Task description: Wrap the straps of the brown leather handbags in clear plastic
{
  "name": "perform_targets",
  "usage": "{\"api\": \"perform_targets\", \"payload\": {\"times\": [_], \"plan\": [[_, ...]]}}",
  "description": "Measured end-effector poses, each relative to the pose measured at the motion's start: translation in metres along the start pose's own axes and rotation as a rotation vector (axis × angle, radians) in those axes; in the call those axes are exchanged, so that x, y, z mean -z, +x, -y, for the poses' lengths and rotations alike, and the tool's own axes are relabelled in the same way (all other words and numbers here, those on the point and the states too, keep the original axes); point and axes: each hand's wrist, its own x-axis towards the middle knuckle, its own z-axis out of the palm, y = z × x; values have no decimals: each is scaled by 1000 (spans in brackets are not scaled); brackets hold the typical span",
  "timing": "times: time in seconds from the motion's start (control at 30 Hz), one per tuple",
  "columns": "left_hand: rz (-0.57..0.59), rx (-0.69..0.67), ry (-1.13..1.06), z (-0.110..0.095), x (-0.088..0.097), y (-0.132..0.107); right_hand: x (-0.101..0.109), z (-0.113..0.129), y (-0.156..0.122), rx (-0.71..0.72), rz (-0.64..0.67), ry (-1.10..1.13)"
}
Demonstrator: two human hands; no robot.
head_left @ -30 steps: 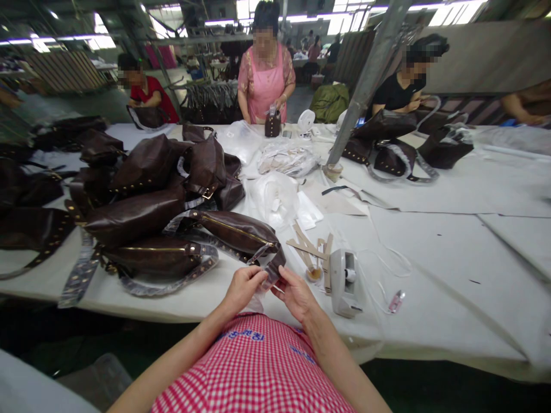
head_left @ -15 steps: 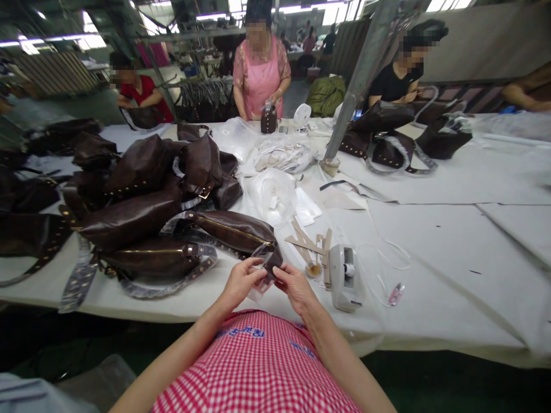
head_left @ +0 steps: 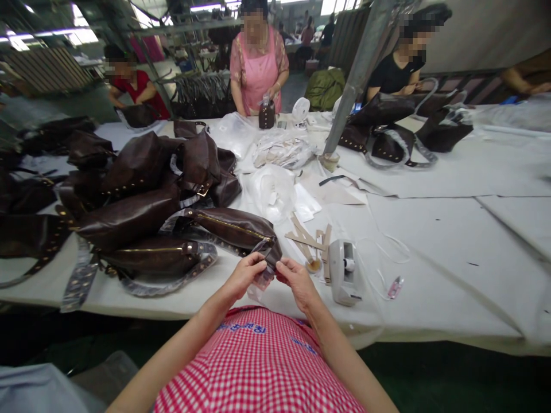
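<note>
A dark brown leather bag with a gold zipper lies at the table's near edge. Its end, wrapped in clear plastic film, is pinched between both my hands. My left hand grips the film-covered tip from the left with closed fingers. My right hand pinches the same tip from the right. A grey tape dispenser stands just right of my right hand. Wooden sticks and a small glue pot lie beside it.
A pile of brown bags with studded straps fills the left of the white table. Plastic bags lie mid-table. A metal post rises behind. Three people work at the far side. A small pink item lies right of the dispenser.
Both hands have risen slightly toward the bag's end and closed tighter together on the film-wrapped tip. The view has tilted a little downward.
</note>
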Motion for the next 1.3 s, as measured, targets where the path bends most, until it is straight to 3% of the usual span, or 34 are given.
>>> {"api": "perform_targets", "payload": {"times": [0.13,0.3,0.47,0.67,0.9,1.1,1.3], "plan": [[-33,-78,135,5,-5,3,3,-5,-1,23,-40,-33],[-57,-71,146,6,-10,2,1,-7,-1,111,-117,-100],[-68,-83,84,6,-12,5,0,-7,-4,281,-55,-185],[-16,-64,36,15,-14,6,6,-12,0,262,-79,-214],[78,-5,62,17,2,-10,6,-11,3,311,-134,-260],[20,11,31,19,4,-12,4,-9,2,339,-116,-335],[15,141,-103,19,1,-7,3,-4,0,356,-89,-401]]}}
